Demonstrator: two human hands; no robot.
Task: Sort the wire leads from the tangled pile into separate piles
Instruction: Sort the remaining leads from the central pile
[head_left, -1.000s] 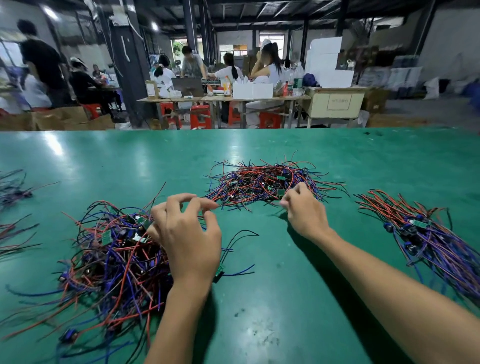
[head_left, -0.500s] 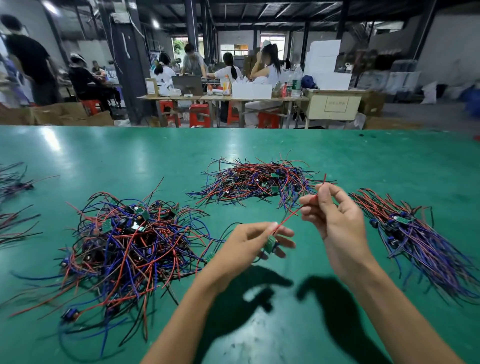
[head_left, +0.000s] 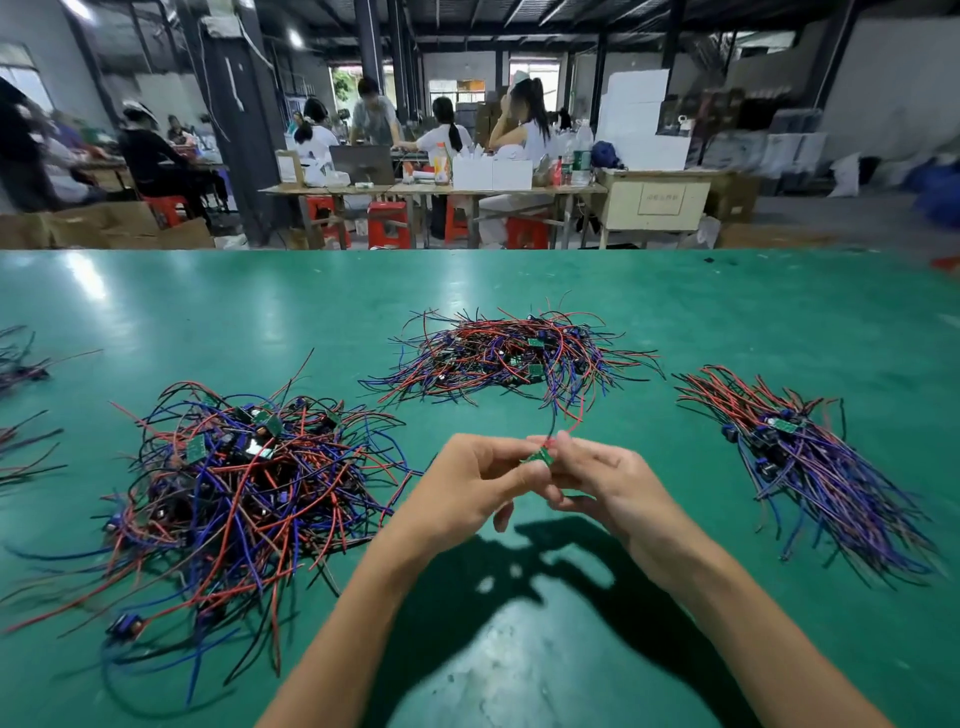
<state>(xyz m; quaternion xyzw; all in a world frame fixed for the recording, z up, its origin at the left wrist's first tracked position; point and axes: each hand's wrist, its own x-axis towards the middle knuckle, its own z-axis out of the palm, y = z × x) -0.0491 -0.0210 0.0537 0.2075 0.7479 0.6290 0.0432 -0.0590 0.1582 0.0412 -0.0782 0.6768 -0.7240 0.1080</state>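
hands (head_left: 540, 480) now together, both pinching lead (head_left: 541, 456)

On the table (head_left: 727, 322), the tangled pile (head_left: 234, 493) lay left of the 2 hands. A second pile (head_left: 509, 358) sat behind the tangled pile, to its right; a third pile (head_left: 831, 467) lay farthest right.

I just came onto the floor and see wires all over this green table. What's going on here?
A person is sorting wire leads. Both hands, left hand and right hand, are raised above the green table and together pinch one small green circuit board with a red and a dark lead rising from it. The big tangled pile lies to the left; a sorted pile sits ahead and a straighter bundle to the right.
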